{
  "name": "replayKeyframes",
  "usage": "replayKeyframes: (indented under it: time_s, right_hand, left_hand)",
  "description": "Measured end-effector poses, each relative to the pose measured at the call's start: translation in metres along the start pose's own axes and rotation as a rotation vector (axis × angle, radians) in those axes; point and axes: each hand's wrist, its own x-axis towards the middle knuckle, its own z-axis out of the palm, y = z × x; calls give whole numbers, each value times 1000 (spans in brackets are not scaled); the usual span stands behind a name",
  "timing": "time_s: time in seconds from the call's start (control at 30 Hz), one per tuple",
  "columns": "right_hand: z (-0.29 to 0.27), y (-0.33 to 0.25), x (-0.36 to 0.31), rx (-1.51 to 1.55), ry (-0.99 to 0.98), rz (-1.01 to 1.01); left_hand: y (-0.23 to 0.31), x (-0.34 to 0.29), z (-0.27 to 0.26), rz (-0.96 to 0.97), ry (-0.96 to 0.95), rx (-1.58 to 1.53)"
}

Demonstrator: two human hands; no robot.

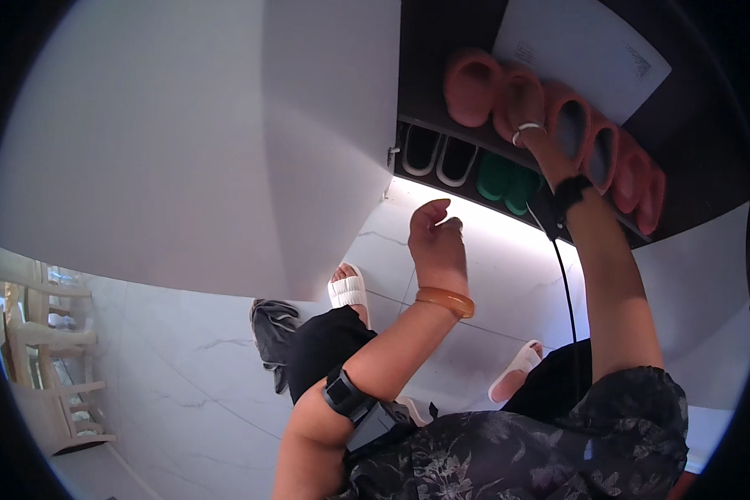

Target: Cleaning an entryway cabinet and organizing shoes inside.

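Observation:
My right hand (528, 110) reaches into a pink slipper (508, 125) on the upper shelf of a dark cabinet, its fingers partly hidden inside the opening. A white bracelet circles that wrist, and a black band sits higher on the forearm. Another pink slipper (472, 93) stands left of it, and a pink slipper with a grey insole (570, 132) is close on the right. My left hand (438, 250) hangs in front of the cabinet, fingers loosely curled and thumb apart, with nothing visible in it. An orange bangle is on its wrist.
White-rimmed dark shoes (456, 160) and green slippers (507, 185) fill the lower shelf. A white sheet (587, 50) lies behind the pink row. The large white cabinet door (183, 142) swings out at left. A dark cloth or bag (273, 333) and wooden chairs (54, 337) are on the tiled floor.

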Motion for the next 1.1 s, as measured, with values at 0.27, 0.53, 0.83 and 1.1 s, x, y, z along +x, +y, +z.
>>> replayKeyframes:
  time_s: [0.27, 0.53, 0.83, 1.1]
  right_hand:
    - [-124, 16, -144, 649, -328, 206]
    - [-325, 48, -235, 595, -10, 374]
    - [-453, 54, -350, 413, 486, 501]
    - [-534, 106, -389, 153, 960, 517]
  left_hand:
    - [-7, 2, -11, 17, 19, 52]
    - [-15, -3, -9, -17, -20, 14]
    - [-50, 9, -22, 247, -111, 65]
    - [90, -73, -55, 1242, 98, 312]
